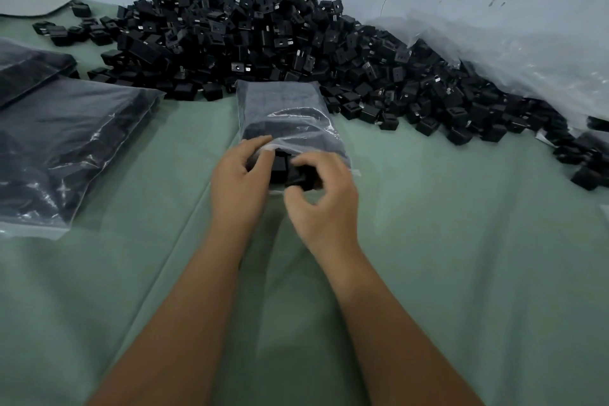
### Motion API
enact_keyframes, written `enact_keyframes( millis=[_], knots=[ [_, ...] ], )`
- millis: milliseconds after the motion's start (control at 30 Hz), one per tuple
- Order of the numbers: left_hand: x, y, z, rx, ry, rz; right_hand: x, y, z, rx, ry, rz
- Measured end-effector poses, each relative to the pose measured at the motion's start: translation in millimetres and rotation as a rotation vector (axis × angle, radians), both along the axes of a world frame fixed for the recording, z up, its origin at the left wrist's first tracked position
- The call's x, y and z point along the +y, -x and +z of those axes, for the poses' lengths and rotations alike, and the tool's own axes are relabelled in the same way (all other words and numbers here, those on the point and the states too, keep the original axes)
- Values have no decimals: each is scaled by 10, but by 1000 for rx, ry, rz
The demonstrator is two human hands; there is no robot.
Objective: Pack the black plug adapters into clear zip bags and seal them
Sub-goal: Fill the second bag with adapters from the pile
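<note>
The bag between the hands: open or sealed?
Open. The bag gapes at its near end, where the left hand lifts the top film and the right hand pushes an adapter in.

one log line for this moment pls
step: filling | left hand: holds mouth of clear plastic zip bag | right hand: pushes black plug adapter in | seal: open

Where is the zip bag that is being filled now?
In the head view, the zip bag lies at the centre on the green cloth, its far end against the adapter pile, its mouth between both hands.

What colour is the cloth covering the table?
Pale green cloth, seen in the head view.
</note>
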State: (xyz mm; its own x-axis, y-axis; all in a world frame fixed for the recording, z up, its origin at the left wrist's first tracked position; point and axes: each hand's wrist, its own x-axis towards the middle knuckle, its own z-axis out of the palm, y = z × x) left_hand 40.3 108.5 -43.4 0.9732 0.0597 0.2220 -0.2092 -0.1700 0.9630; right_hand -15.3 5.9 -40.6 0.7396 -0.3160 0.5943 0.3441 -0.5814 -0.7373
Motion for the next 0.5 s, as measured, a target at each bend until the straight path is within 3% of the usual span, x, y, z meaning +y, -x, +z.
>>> enact_keyframes(
  millis=[133, 233, 433, 500],
  knots=[
    [6, 36, 28, -19, 38, -20, -33, -113, -1, 196, -11, 21],
    [3, 42, 30, -8, 35, -15, -71, -178, -10, 330, 104, 23],
    [15, -2, -8, 22, 7, 12, -3, -74, -42, 214, 336, -168],
    [12, -13, -21, 25, 11, 18, 41, -51, -57, 257, 414, -185]
  ],
)
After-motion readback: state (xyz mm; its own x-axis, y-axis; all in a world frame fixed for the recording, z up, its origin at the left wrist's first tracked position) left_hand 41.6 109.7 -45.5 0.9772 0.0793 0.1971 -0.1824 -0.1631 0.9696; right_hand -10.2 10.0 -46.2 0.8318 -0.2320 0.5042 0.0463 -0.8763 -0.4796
